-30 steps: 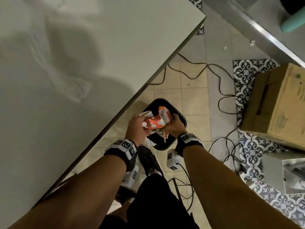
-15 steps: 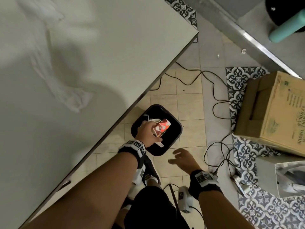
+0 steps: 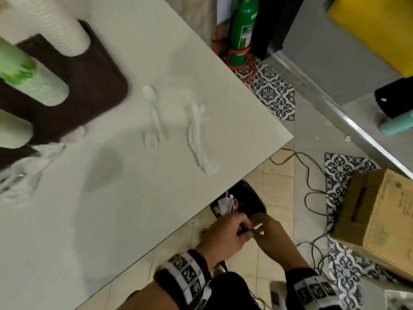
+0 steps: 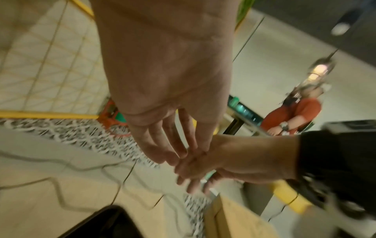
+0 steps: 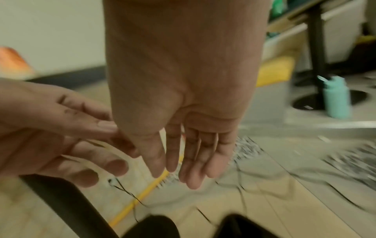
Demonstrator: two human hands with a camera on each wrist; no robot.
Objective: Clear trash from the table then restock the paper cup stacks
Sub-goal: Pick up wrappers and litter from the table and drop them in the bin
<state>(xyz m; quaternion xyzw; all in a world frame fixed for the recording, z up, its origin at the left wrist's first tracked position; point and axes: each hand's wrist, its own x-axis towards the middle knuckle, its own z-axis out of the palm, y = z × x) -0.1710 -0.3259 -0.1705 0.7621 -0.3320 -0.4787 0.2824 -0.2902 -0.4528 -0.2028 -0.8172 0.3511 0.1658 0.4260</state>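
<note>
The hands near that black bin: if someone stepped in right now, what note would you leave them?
Left hand and right hand: open, empty, fingers touching beside the black bin.
Done: some crumpled trash lies in the bin.
Left on the table: white spoon, fork, twisted wrapper, crumpled plastic.
Then restock the cup stacks on the brown tray.

**Worn items, wrists and lower body**

Bare forearms are seen, no sleeves. A black band with white square marker tags is worn on the left wrist [image 3: 188, 274]; a matching band [image 3: 312, 287] is worn on the right wrist. White camera housings are mounted under both bands. Black legwear [image 3: 230, 291] and a dark shoe are visible.
</note>
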